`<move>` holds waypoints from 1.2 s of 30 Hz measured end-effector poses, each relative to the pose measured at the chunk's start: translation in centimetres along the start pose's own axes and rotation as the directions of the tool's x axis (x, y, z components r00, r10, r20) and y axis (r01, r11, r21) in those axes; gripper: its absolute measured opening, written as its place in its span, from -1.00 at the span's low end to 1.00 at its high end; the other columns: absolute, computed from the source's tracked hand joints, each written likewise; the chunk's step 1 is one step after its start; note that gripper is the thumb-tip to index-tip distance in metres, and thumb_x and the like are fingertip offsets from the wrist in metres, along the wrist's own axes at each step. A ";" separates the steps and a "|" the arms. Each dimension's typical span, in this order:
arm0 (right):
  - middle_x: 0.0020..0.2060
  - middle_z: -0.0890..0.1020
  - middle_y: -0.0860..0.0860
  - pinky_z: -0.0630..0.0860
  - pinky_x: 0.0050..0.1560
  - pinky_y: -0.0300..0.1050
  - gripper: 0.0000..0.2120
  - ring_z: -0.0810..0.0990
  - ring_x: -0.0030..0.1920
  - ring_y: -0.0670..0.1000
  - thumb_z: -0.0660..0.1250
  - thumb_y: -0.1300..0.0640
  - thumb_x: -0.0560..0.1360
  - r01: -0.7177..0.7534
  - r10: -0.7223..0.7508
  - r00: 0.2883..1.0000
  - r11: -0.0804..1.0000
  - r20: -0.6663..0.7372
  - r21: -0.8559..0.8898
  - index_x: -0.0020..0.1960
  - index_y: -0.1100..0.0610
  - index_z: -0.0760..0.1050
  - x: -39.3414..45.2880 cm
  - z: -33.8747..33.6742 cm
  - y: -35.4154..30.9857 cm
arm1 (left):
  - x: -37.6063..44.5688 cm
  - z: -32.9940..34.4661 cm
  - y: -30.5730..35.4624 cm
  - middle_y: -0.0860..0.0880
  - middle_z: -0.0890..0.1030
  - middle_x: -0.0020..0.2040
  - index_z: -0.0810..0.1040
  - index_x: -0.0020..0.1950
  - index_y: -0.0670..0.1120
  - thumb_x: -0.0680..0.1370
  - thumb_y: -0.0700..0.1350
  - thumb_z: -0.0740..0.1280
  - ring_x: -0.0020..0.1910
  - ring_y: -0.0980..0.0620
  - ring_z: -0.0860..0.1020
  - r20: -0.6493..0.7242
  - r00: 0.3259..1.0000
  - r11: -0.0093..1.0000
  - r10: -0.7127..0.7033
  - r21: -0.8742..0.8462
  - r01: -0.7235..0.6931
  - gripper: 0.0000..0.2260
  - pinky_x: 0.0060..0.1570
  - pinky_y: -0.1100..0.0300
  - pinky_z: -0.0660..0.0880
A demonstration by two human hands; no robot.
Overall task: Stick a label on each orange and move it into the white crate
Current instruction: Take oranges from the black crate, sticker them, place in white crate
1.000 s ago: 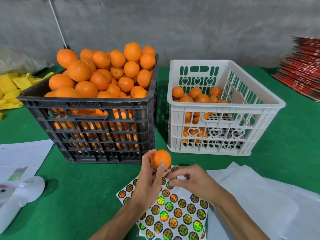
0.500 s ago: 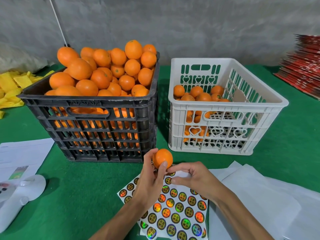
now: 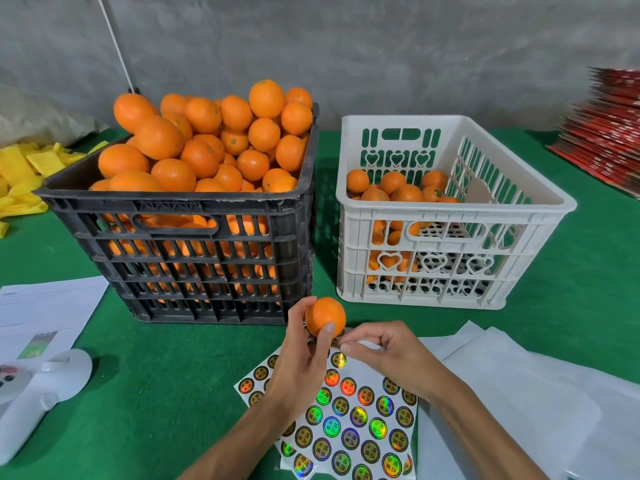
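My left hand [image 3: 301, 362] grips an orange [image 3: 325, 315] between thumb and fingers, just in front of the black crate [image 3: 194, 258]. My right hand [image 3: 388, 355] sits right beside it, fingertips pinched together at the top edge of the sticker sheet [image 3: 346, 420]; whether a label is between them is too small to tell. The sheet carries several round holographic labels. The black crate is heaped with oranges [image 3: 207, 143]. To the right, the white crate [image 3: 450, 216] holds several oranges [image 3: 398, 192], one showing a label.
Green cloth [image 3: 156, 393] covers the table. White paper sheets [image 3: 519, 393] lie at the right front, printed papers [image 3: 45, 306] and a white device [image 3: 38, 393] at the left. Yellow foam nets [image 3: 24, 174] lie far left, red stacked cartons [image 3: 606, 133] far right.
The camera view shifted slightly. My right hand's fingertips have drawn closer to the orange, from flat on the sheet to pinched at its top edge. My left hand keeps holding the orange.
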State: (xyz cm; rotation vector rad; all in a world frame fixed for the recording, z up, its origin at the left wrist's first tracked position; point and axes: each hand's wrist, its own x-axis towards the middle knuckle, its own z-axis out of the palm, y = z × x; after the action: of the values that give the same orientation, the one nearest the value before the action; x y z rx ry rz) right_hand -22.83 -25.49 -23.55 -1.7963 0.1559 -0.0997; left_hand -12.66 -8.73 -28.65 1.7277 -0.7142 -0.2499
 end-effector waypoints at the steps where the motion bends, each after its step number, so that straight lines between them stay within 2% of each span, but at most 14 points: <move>1: -0.01 0.75 -0.10 0.56 0.19 -0.17 -0.90 0.69 0.08 -0.07 0.47 0.05 0.57 0.007 -0.007 1.000 1.000 -0.004 0.001 0.06 -0.01 0.74 0.0 0.1 0.0 | 0.0 0.0 0.1 0.23 0.54 0.21 0.21 0.51 0.28 0.66 0.31 0.22 0.17 0.06 0.64 0.010 1.000 1.000 0.004 0.010 -0.004 -0.55 0.13 0.00 0.62; 4: -0.20 0.60 -0.13 0.46 -0.09 -0.16 -0.95 0.52 -0.19 -0.09 0.50 0.04 0.54 -0.001 0.000 0.993 1.000 -0.119 -0.012 -0.04 -0.05 0.75 0.3 0.2 0.4 | -0.3 0.1 0.5 0.18 0.53 0.21 0.16 0.49 0.33 0.66 0.33 0.18 0.05 0.08 0.67 0.052 0.998 0.997 0.029 0.068 -0.033 -0.57 -0.01 0.16 0.63; 8: -0.26 0.58 0.04 0.42 -0.14 -0.22 -0.93 0.47 -0.24 -0.10 0.49 0.05 0.55 -0.013 0.013 0.977 1.000 -0.214 0.000 -0.10 -0.01 0.74 0.5 0.6 0.9 | -0.7 0.5 0.9 0.16 0.40 0.34 0.08 0.48 0.37 0.69 0.28 0.11 0.03 0.24 0.64 0.073 0.996 0.983 0.059 0.171 -0.071 -0.61 -0.09 0.43 0.55; 11: -0.41 0.51 -0.04 0.44 -0.20 -0.35 -0.91 0.48 -0.32 -0.13 0.46 0.06 0.57 -0.002 0.033 0.943 0.996 -0.332 0.092 -0.08 -0.02 0.73 0.6 0.9 0.7 | -0.8 0.4 1.0 0.16 0.39 0.35 0.05 0.45 0.41 0.67 0.28 0.10 0.05 0.31 0.60 0.048 0.998 0.984 0.030 0.176 -0.038 -0.62 -0.11 0.47 0.53; 13: -0.39 0.61 -0.04 0.49 -0.21 -0.35 -0.91 0.55 -0.33 -0.08 0.45 0.10 0.58 0.063 0.011 0.896 0.986 -0.445 0.153 -0.07 -0.01 0.73 0.6 0.7 0.2 | -0.8 0.4 0.9 0.16 0.41 0.34 0.05 0.44 0.43 0.66 0.30 0.10 0.05 0.31 0.61 0.044 0.999 0.984 0.022 0.174 -0.029 -0.62 -0.12 0.46 0.53; 15: -0.24 0.73 0.01 0.58 -0.11 -0.25 -0.91 0.65 -0.20 0.10 0.43 0.14 0.59 0.100 -0.019 0.868 0.985 -0.495 0.137 -0.01 0.00 0.72 0.6 0.5 -0.2 | -0.7 0.4 0.8 0.19 0.42 0.31 0.05 0.44 0.44 0.66 0.30 0.10 0.02 0.28 0.63 0.045 0.999 0.986 0.023 0.163 -0.030 -0.62 -0.13 0.46 0.54; 17: -0.15 0.75 0.01 0.60 -0.03 -0.18 -0.90 0.64 -0.10 0.20 0.43 0.16 0.59 0.106 -0.035 0.876 0.987 -0.482 0.121 0.05 0.02 0.70 0.4 0.5 -0.7 | -0.6 0.4 0.7 0.24 0.43 0.28 0.06 0.44 0.45 0.67 0.30 0.11 0.01 0.27 0.64 0.042 0.999 0.988 0.023 0.153 -0.029 -0.62 -0.13 0.45 0.55; 20: -0.10 0.74 -0.02 0.59 0.00 -0.19 -0.83 0.63 -0.14 0.09 0.46 0.17 0.57 0.101 -0.053 0.915 0.990 -0.401 0.100 0.12 -0.03 0.68 0.1 0.9 -1.2 | -0.5 0.3 0.6 0.23 0.48 0.22 0.09 0.47 0.40 0.68 0.29 0.13 0.00 0.18 0.66 0.038 0.999 0.990 0.021 0.137 -0.026 -0.61 -0.10 0.37 0.59; 23: -0.05 0.72 -0.08 0.57 0.04 -0.09 -0.73 0.58 -0.16 0.15 0.49 0.11 0.55 0.087 -0.056 0.939 0.993 -0.339 0.076 0.22 -0.12 0.63 0.1 1.3 -1.4 | -0.5 0.3 0.5 0.20 0.54 0.18 0.12 0.50 0.34 0.69 0.30 0.15 0.00 0.09 0.68 0.035 0.999 0.994 0.020 0.110 -0.023 -0.59 -0.02 0.24 0.62; 25: -0.10 0.70 -0.02 0.56 0.12 -0.05 -0.75 0.63 -0.11 0.05 0.43 0.07 0.59 0.109 -0.078 0.941 0.991 -0.330 0.075 0.26 -0.11 0.60 0.0 1.3 -1.5 | -0.4 0.3 0.5 0.23 0.53 0.17 0.12 0.51 0.32 0.68 0.33 0.14 0.02 0.09 0.68 0.035 0.999 0.995 0.021 0.101 -0.025 -0.57 -0.01 0.27 0.60; 27: -0.11 0.71 0.06 0.54 0.22 -0.12 -0.76 0.68 0.03 0.01 0.35 0.06 0.64 0.149 -0.111 0.943 0.984 -0.312 0.098 0.30 -0.06 0.56 -0.1 1.3 -1.7 | -0.3 0.3 0.5 0.25 0.51 0.18 0.13 0.52 0.32 0.67 0.34 0.13 0.02 0.08 0.67 0.047 0.998 0.994 0.031 0.102 -0.035 -0.56 -0.02 0.33 0.57; 29: -0.12 0.72 0.08 0.52 0.22 -0.16 -0.76 0.68 0.07 0.00 0.31 0.01 0.65 0.154 -0.116 0.950 0.982 -0.289 0.113 0.31 -0.06 0.52 -0.1 1.6 -1.8 | -0.3 0.3 0.5 0.25 0.50 0.18 0.13 0.53 0.29 0.68 0.33 0.14 0.00 0.05 0.67 0.060 0.997 0.994 0.044 0.098 -0.050 -0.55 -0.06 0.33 0.57; 33: -0.20 0.69 0.00 0.47 0.16 -0.17 -0.82 0.67 -0.01 -0.09 0.31 0.00 0.66 0.105 -0.075 0.958 0.990 -0.278 0.095 0.24 -0.19 0.50 0.4 2.0 -0.8 | -0.4 0.3 0.6 0.24 0.49 0.18 0.16 0.53 0.26 0.69 0.29 0.16 0.01 0.01 0.67 0.062 0.995 0.992 0.074 0.094 -0.080 -0.56 -0.02 0.23 0.60; 36: -0.27 0.62 -0.03 0.51 0.12 -0.12 -0.75 0.65 -0.11 -0.04 0.34 -0.02 0.64 0.075 -0.071 0.958 0.997 -0.279 0.003 0.28 -0.25 0.42 0.7 1.8 0.0 | -0.4 0.3 0.7 0.20 0.50 0.21 0.15 0.55 0.25 0.68 0.32 0.16 0.05 0.02 0.67 0.052 0.996 0.993 0.068 0.092 -0.073 -0.52 0.01 0.21 0.60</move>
State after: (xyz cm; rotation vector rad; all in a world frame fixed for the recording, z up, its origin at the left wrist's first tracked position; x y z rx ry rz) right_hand -21.86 -23.87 -23.96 -1.7679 0.2890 -0.4072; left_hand -13.36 -8.82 -28.17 1.7867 -0.8323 -0.2128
